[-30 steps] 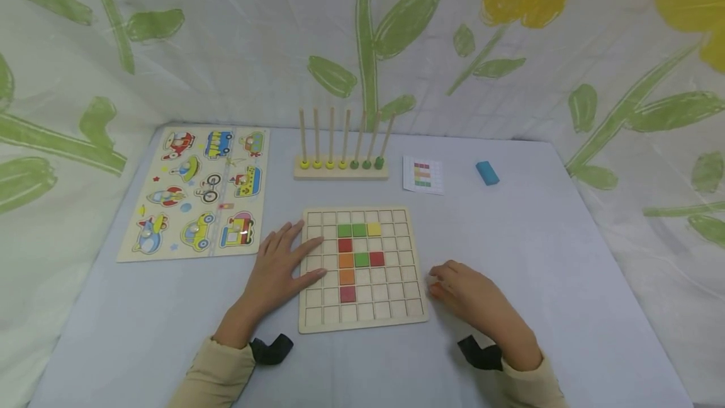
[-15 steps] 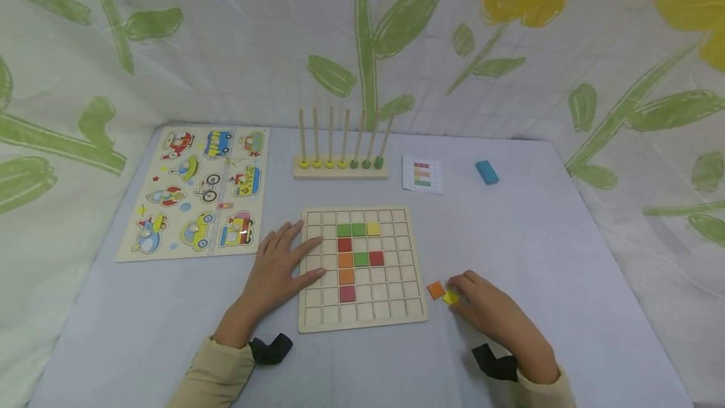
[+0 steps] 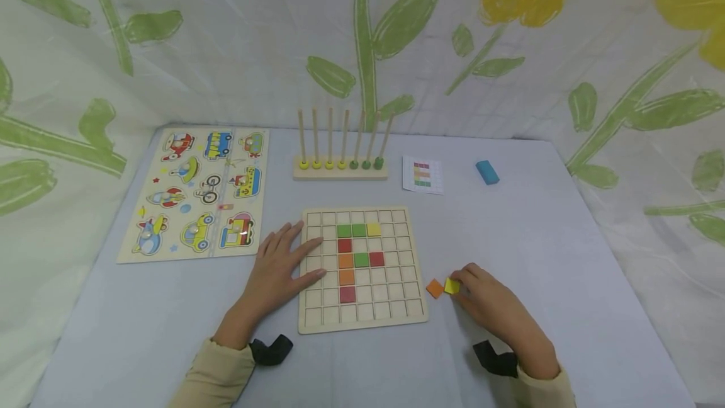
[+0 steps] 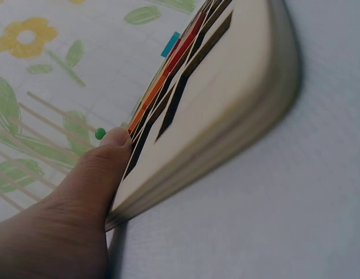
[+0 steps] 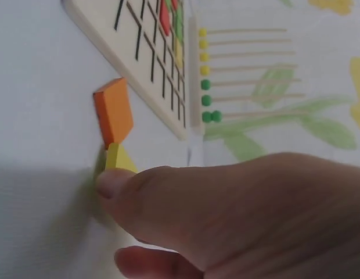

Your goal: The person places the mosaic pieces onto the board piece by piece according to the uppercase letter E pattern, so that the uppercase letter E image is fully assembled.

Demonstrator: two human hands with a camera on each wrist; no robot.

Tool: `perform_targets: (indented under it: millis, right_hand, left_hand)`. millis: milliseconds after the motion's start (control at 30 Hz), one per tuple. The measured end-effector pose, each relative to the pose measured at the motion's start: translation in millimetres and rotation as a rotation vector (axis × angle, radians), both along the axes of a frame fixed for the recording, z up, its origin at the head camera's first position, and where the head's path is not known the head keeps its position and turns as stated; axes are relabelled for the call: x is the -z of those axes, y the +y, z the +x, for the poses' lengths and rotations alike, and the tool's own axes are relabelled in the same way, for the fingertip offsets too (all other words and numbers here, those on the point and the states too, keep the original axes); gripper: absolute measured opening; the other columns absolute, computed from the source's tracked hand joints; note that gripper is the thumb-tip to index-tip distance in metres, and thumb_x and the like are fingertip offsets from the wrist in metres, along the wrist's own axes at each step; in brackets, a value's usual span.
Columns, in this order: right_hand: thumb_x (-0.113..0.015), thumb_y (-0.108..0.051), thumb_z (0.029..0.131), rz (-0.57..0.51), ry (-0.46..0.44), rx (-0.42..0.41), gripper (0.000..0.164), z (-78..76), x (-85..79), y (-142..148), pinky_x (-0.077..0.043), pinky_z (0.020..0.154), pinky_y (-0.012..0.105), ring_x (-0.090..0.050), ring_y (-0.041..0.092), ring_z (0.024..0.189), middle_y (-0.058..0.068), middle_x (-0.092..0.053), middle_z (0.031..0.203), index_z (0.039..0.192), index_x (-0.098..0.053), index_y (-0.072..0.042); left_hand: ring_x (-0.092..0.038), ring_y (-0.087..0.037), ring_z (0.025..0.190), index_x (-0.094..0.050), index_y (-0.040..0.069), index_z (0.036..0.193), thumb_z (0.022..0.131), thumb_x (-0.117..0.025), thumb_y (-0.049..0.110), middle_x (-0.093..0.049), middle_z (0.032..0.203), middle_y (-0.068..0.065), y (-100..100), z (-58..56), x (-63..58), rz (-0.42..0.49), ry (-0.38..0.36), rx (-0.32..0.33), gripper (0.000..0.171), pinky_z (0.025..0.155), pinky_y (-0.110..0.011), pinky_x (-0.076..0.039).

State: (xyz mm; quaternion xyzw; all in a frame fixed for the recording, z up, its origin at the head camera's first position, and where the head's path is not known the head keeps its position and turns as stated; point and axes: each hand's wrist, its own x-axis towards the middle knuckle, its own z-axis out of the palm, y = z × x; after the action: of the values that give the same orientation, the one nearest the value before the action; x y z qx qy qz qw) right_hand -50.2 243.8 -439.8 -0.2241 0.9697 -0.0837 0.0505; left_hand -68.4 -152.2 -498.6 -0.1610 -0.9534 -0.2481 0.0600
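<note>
A wooden grid board (image 3: 391, 311) lies at the middle of the table, with several green, yellow, red and orange square tiles set in its cells. My left hand (image 3: 279, 263) rests with spread fingers on the board's left edge; in the left wrist view its thumb (image 4: 90, 180) lies on the board's rim. To the board's right, my right hand (image 3: 486, 298) pinches a yellow square tile (image 3: 451, 286) between thumb and fingers, close to the tabletop. An orange tile (image 3: 435, 288) lies just left of it; in the right wrist view the two tiles seem to touch.
Behind the board stands a wooden peg rack (image 3: 340, 174) with yellow and green beads. A printed pattern card (image 3: 423, 175) and a blue block (image 3: 487, 172) lie at the back right. At the left is a vehicle picture puzzle (image 3: 195, 194).
My right hand has drawn back to the right, uncovering the orange tile. The yellow tile, pinched in it, has turned and shifted slightly away from me. My left hand has not moved.
</note>
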Motion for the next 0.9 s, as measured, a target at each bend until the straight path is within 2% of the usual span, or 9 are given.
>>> perform_targets:
  millis: [167, 400, 700, 900]
  right_hand:
    - [-0.081, -0.009, 0.075, -0.041, 0.072, -0.039, 0.036, -5.3, -5.6, -5, -0.054, 0.073, 0.025, -0.059, 0.009, 0.086, 0.0, -0.06, 0.1, 0.108, -0.065, -0.006]
    - [-0.078, -0.013, 0.079, -0.088, 0.063, -0.128, 0.035, -13.1, -9.8, -33, -0.054, 0.074, 0.025, -0.059, 0.009, 0.087, -0.003, -0.06, 0.104, 0.112, -0.064, -0.01]
    - [-0.076, -0.023, 0.083, -0.067, 0.089, -0.335, 0.031, -15.8, -2.3, -78, -0.052, 0.077, 0.02, -0.055, 0.006, 0.086, -0.006, -0.06, 0.103, 0.11, -0.063, -0.015]
    - [-0.072, -0.027, 0.086, -0.103, 0.041, -0.377, 0.028, -11.6, 5.0, -96, -0.052, 0.078, 0.018, -0.056, 0.004, 0.087, -0.009, -0.06, 0.104, 0.11, -0.062, -0.019]
  left_hand:
    - [-0.02, -0.034, 0.144, -0.052, 0.028, 0.138, 0.082, -0.065, 0.057, -0.03, 0.154, -0.01, 0, -0.1, 1.2, -0.001, 0.008, 0.0, 0.065, 0.115, -0.055, -0.011]
    - [-0.02, -0.034, 0.144, -0.052, 0.028, 0.138, 0.082, -0.065, 0.057, -0.03, 0.154, -0.011, 0, -0.1, 1.8, 0.004, 0.014, 0.002, 0.064, 0.114, -0.055, -0.012]
    - [-0.02, -0.034, 0.144, -0.052, 0.028, 0.138, 0.083, -0.064, 0.057, -0.03, 0.154, -0.011, 0, -0.6, 0.8, 0.006, 0.01, 0.001, 0.064, 0.114, -0.055, -0.012]
    - [-0.02, -0.033, 0.144, -0.05, 0.027, 0.139, 0.083, -0.064, 0.058, -0.03, 0.154, -0.01, 0, -0.2, 0.9, 0.003, 0.002, -0.003, 0.065, 0.114, -0.055, -0.012]
